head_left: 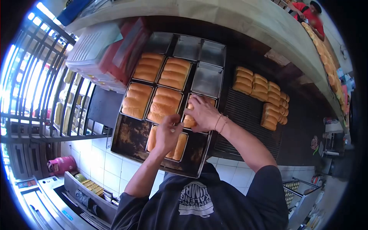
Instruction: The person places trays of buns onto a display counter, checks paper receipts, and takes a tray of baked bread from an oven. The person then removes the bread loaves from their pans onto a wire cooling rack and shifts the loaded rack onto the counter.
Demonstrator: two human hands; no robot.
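Note:
My right hand [203, 114] is wrapped over the top of a golden bread loaf [189, 122] that sits in a metal tin on the right of the tray. It hides much of that loaf. My left hand [167, 134] is above another loaf [179, 147] in the nearest tin, its thumb and fingers apart and nothing visible in them. Beyond my left fingertips, a browned loaf [166, 101] fills its tin. All these tins stand on a dark, worn baking tray [132, 136].
Several empty tins [207, 79] stand at the tray's far side. Unmoulded loaves [260, 87] rest on and beside a wire rack [245, 115] to the right. Stacked plastic crates [97, 53] are at the left. A person in red [310, 19] works at the far right.

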